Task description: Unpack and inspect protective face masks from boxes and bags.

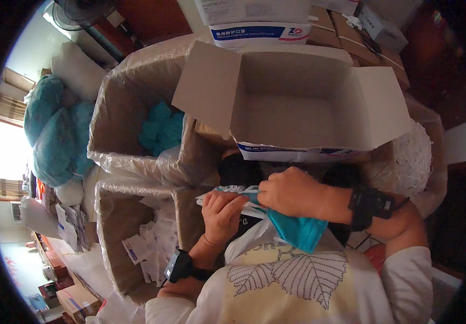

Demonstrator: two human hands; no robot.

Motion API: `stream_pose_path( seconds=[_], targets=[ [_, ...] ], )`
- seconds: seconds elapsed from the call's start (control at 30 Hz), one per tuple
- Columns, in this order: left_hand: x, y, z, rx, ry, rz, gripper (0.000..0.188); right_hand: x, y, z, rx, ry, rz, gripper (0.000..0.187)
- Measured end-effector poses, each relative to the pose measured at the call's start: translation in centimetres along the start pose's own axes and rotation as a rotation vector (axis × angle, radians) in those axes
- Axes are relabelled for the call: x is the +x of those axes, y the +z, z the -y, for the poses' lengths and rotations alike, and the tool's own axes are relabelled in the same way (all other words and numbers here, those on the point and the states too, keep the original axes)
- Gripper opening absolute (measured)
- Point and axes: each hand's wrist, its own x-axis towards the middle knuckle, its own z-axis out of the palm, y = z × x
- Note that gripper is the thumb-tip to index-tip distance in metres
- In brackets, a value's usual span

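In front of my chest both hands are close together at a white packet (200, 200) with a little blue on it. My left hand (222, 214) is closed, pinching the packet's edge between thumb and fingers. Just beside it, my right hand (288, 188) is closed too, its fingertips at a teal face mask (302, 229) that hangs down below the hand. Whether the mask's upper end lies inside the packet is hidden by my fingers. Both wrists wear black strapped devices.
An open white carton (291, 119) stands ahead with flaps spread. Plastic-lined boxes at left hold teal masks (162, 129) and white packets (154, 243). Teal bags (57, 135) are piled farther left, and closed cartons (260, 33) lie behind. A bundle of white strands (417, 159) sits at right.
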Motion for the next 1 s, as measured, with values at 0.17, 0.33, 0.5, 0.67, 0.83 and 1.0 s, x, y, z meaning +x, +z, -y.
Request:
stream_pose_path(
  seconds=[0.17, 0.33, 0.5, 0.67, 0.83, 1.0],
  targets=[
    [0.3, -0.1, -0.2, -0.004, -0.012, 0.016, 0.021, 0.2, -0.8, 0.0, 0.071, 0.07, 0.125, 0.018],
    [0.5, -0.1, -0.5, -0.017, -0.03, 0.039, 0.02, 0.2, -0.8, -0.1, 0.087, 0.092, 0.154, 0.017],
    [0.4, 0.1, -0.3, -0.001, -0.079, 0.042, 0.018, 0.2, 0.4, 0.3, 0.071, 0.135, 0.065, 0.014],
    [0.0, 0.5, 0.8, -0.037, -0.361, -0.047, 0.012, -0.3, 1.8, -0.8, 0.366, 0.255, -0.323, 0.014],
    [-1.1, 0.1, 3.4, -0.108, -0.607, -0.147, 0.011, -2.3, -0.3, -2.2, 1.22, 0.62, -0.847, 0.018],
    [0.8, -1.3, 2.7, -0.051, -0.476, -0.128, 0.012, -5.9, -4.7, -4.3, 1.906, 0.29, -0.577, 0.023]
  ],
)
